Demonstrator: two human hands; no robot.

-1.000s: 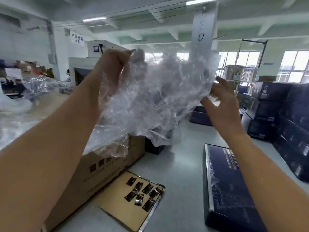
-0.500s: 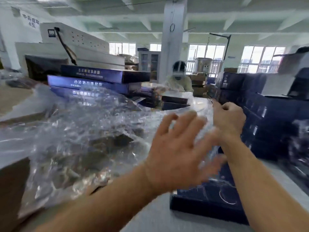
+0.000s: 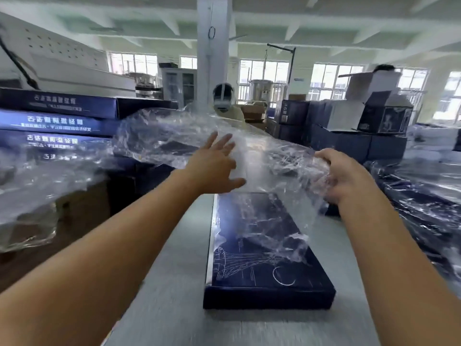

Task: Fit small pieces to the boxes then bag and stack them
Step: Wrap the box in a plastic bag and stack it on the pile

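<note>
- The right hand grips the clear bag; the left hand, fingers spread, presses against it.
- The box lies on the counter beneath, toward its near edge.
- Widening the mouth fully first should ease sleeving.

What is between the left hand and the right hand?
In the head view, the clear plastic bag stretches between the left hand and the right hand.
</note>
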